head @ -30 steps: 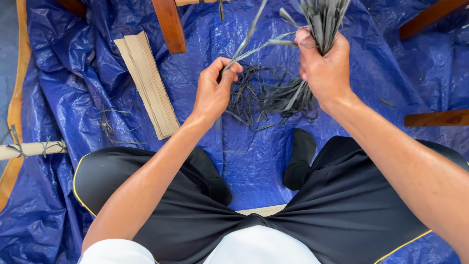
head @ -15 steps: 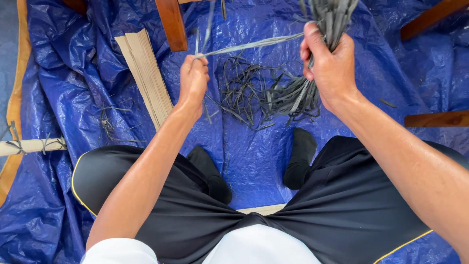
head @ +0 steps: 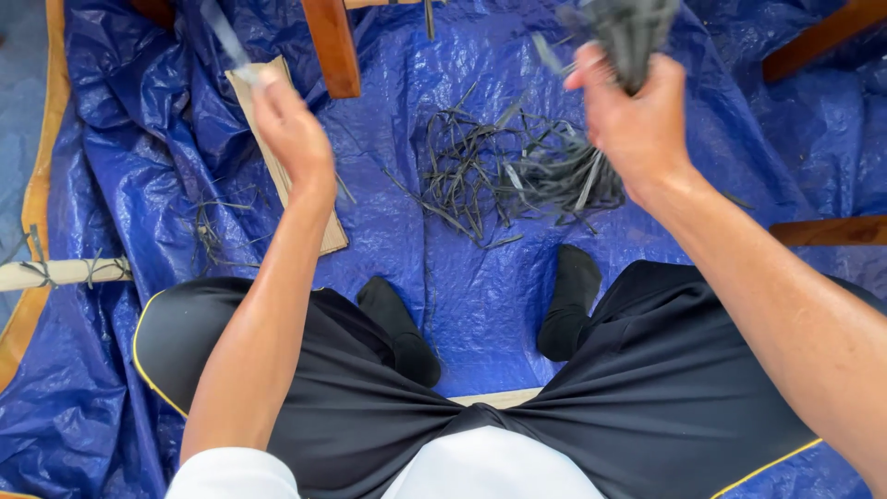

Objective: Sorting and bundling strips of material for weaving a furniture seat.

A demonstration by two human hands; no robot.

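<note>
Seen from above: the right hand [head: 637, 120], upper right, grips a bundle of dark strips [head: 633, 32]. The left hand [head: 291, 125], upper left, pinches one pale strip [head: 222, 32]. Many loose strips [head: 508, 180] lie unsorted on the blue tarp [head: 443, 296].

Under me a crinkled blue tarp [head: 462, 277] covers the ground. A flat pale wooden slat [head: 328, 231] lies on it by my knee, brown wooden legs [head: 330, 46] stand beyond, and a tied bamboo pole [head: 65, 273] pokes in.
</note>
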